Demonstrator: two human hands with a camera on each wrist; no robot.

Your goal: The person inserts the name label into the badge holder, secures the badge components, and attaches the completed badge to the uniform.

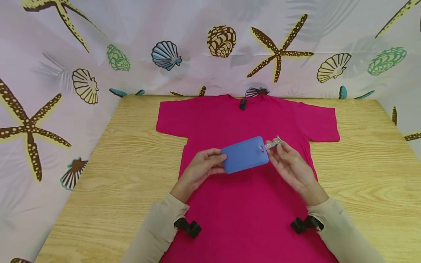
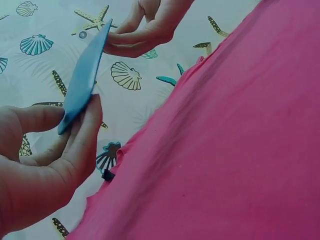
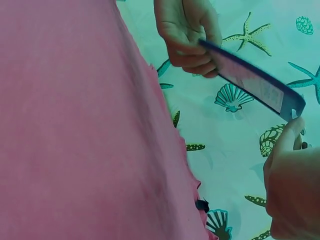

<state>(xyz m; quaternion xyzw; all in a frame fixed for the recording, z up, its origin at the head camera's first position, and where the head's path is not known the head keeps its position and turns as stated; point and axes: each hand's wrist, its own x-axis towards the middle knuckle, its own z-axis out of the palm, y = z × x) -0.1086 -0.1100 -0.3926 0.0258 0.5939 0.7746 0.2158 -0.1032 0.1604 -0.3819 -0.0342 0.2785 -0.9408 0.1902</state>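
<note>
A blue badge holder (image 1: 245, 155) is held up above a pink T-shirt (image 1: 243, 212), tilted with its right end higher. My left hand (image 1: 208, 164) pinches its left end between thumb and fingers, as the left wrist view also shows at the near end of the badge holder (image 2: 82, 80). At the slotted end, a clear strap with a metal clip (image 1: 274, 143) is attached, and my right hand (image 1: 291, 164) pinches that clip. From the right wrist side, the badge holder (image 3: 255, 82) shows a pale, printed-looking insert, too blurred to read.
The T-shirt lies spread flat on a wooden table (image 1: 141, 160), sleeves out to both sides. A small black tag (image 1: 243, 104) sits at its neckline. Behind and to the left hangs a white cloth (image 1: 197, 22) printed with shells and starfish.
</note>
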